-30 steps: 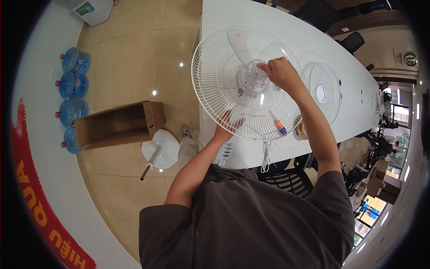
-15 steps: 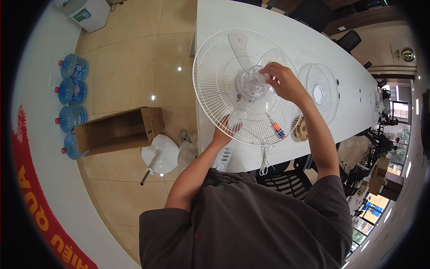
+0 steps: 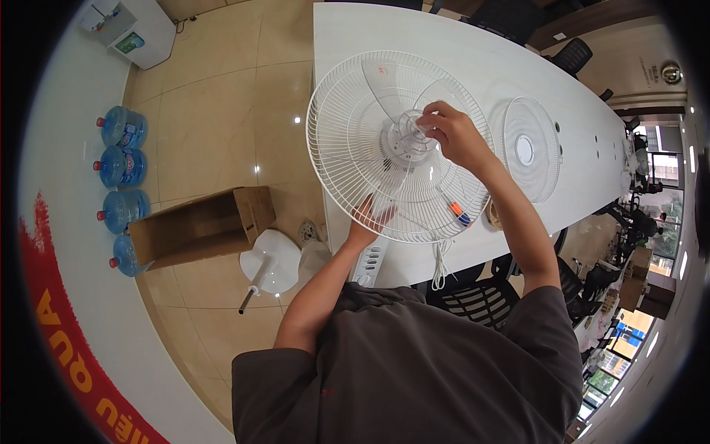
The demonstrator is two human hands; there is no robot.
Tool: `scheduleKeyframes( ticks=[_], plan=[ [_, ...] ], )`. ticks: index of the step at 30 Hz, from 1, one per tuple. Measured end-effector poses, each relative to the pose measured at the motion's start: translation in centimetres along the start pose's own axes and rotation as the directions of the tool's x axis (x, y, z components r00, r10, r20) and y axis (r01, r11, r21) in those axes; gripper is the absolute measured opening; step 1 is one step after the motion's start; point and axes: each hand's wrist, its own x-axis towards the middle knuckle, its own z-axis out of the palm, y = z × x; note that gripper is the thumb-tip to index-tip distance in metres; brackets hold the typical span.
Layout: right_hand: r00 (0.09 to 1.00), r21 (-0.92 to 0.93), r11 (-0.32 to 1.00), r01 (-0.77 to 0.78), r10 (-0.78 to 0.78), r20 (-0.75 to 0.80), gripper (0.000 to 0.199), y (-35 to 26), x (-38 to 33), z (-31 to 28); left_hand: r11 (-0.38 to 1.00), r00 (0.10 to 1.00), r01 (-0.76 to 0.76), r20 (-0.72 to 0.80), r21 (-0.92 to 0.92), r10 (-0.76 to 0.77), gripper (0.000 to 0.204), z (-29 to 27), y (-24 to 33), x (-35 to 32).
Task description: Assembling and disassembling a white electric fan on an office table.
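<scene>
A white fan head (image 3: 348, 169) with a round wire rear guard and clear blades is on the white table in front of me. My right hand (image 3: 455, 137) reaches over it from the right, its thumb and fingers pinched at the blade hub (image 3: 407, 133) on a small whitish knob, mostly hidden by the fingers. At the near left rim is my left hand (image 3: 370, 223), fingers bent around the fan's edge. Wires and a clear blade overlap those fingers, so which part they hold is unclear. An orange and blue screwdriver (image 3: 458, 213) shows through the wires.
The front guard (image 3: 543, 159) lies on the white table (image 3: 473, 44) to the right. A cable (image 3: 441, 266) hangs at the near edge beside a chair (image 3: 477, 302). Left on the floor are a fan base (image 3: 259, 270), an open cardboard box (image 3: 188, 229) and several water bottles (image 3: 122, 169).
The fan head sits slightly further left in view, and my right hand has shifted left with it. My fingers now hide more of the knob at the hub. The left hand stays at the rim.
</scene>
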Motion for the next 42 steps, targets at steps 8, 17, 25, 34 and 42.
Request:
scheduleKeyframes(
  ticks=[8,17,25,34,42],
  plan=[
    [0.974,0.061,0.972,-0.226,0.223,0.044,0.027,-0.1,0.4,0.1,0.995,0.999,0.042,0.030,-0.094,-0.040,0.051,-0.7,1.2,0.0],
    [0.992,0.049,0.995,-0.087,0.081,0.101,0.034,0.2,0.9,-0.1,0.996,0.997,0.058,0.061,-0.071,-0.054,0.058,-0.7,0.9,0.1],
    [0.964,0.107,0.966,-0.236,0.219,0.149,0.026,-1.3,1.4,-0.5,0.990,0.981,-0.096,0.180,0.105,0.076,0.032,-0.9,-0.4,-0.4],
    [0.938,-0.019,0.938,-0.345,0.345,0.029,0.025,-1.0,1.6,0.3,0.910,0.958,-0.283,0.135,0.304,0.253,0.037,1.0,-4.2,-1.3],
    [0.986,0.000,0.994,-0.105,0.104,0.134,0.028,-1.0,1.0,-0.4,0.777,0.904,-0.426,0.241,0.464,0.352,0.040,0.8,-4.0,-1.0]
  ],
)
